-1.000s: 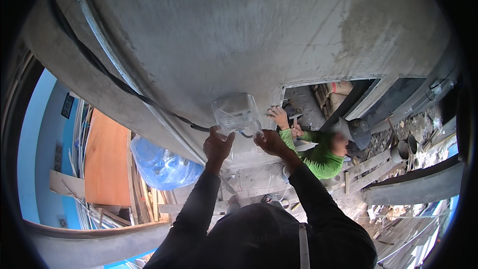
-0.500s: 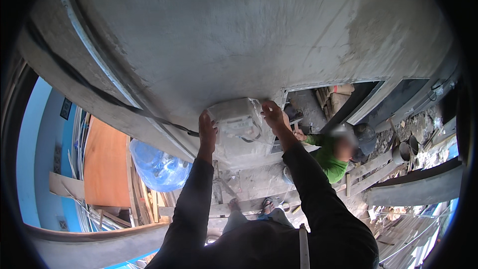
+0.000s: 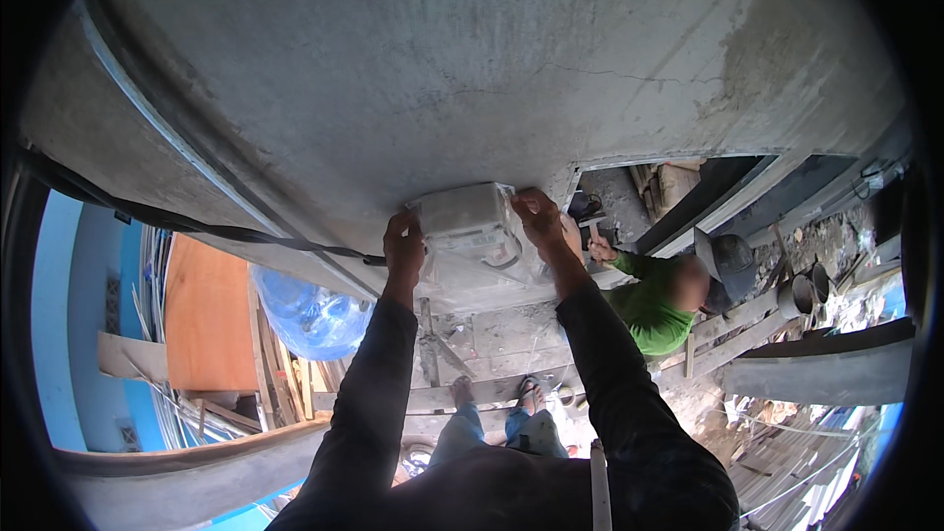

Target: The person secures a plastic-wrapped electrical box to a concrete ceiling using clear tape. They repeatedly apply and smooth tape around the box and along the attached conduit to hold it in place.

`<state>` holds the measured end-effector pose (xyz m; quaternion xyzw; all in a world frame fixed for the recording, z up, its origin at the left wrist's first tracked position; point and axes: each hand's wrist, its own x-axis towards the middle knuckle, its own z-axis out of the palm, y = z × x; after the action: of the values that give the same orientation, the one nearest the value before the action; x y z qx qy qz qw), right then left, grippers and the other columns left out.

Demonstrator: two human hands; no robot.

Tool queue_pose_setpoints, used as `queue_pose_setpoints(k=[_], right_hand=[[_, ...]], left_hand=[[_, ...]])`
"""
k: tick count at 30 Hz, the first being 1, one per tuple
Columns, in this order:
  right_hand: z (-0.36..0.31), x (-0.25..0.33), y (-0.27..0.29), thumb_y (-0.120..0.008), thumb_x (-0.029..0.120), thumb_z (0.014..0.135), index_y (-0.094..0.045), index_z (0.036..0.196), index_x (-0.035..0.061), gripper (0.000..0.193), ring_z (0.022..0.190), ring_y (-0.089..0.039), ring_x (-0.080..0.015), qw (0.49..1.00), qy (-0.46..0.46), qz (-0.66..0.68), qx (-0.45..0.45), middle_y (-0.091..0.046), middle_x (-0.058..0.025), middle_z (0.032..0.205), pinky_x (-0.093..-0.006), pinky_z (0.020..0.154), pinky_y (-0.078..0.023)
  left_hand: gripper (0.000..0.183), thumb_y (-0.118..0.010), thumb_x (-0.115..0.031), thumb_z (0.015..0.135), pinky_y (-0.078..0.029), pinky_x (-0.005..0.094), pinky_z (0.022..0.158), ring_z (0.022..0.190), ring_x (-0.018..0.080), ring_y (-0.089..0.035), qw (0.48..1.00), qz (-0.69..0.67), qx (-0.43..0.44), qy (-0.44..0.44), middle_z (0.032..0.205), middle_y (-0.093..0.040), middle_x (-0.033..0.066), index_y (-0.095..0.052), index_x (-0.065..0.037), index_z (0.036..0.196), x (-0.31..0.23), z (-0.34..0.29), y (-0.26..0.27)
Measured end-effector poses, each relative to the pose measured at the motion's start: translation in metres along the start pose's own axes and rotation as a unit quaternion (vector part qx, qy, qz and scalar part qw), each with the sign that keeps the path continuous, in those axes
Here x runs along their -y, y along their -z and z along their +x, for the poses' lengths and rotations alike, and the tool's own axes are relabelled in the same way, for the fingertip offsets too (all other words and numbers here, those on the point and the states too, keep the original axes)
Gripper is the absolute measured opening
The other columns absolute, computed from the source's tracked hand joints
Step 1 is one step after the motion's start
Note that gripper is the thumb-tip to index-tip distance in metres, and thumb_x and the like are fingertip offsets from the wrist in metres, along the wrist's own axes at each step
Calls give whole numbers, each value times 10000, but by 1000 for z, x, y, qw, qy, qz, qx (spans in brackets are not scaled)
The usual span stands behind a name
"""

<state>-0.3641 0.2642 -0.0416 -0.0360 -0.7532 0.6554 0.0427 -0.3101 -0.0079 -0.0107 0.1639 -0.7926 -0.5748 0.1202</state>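
Far left of the boxy, pale grey case (image 3: 464,211) stands a bright blue wall (image 3: 61,315). Nearer the case, still on its left, come a flat, orange-brown wooden panel (image 3: 208,310) and a rounded bundle of translucent blue plastic (image 3: 310,315). A thick black cable (image 3: 197,224) slants down toward the case, its visible end just beside the left hand (image 3: 404,248).

That hand is at the case's left edge, fingers upright and partly curled against the clear, crinkled plastic covering (image 3: 462,275); whether they pinch it cannot be told. The case sits between both hands, against or very near the grey plastered wall (image 3: 393,69), the covering draped about it. At its upper right corner, the right hand (image 3: 536,216) has thumb and fingers nearly together, apparently pinching the covering's edge.

Right of the case, past a framed opening's near edge, crouches a co-worker in a bright green long-sleeved top (image 3: 654,324).

The step in hand looks like arranging the covering about the case. The next move seems to call for evenly matched hands, careful to keep the thin plastic from snagging at the case's corners.
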Motion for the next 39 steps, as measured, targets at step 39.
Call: queue_pose_setpoints(k=[39], right_hand=[[13, 20, 4, -743, 293, 957, -728, 825, 52, 275, 636, -550, -109, 985, -94, 142, 37, -640, -20, 708, -331, 599, -444]], left_hand=[[198, -674, -293, 980, -467, 383, 605, 678, 180, -577, 890, -298, 36, 345, 761, -602, 33, -730, -106, 949, 77, 39, 2]])
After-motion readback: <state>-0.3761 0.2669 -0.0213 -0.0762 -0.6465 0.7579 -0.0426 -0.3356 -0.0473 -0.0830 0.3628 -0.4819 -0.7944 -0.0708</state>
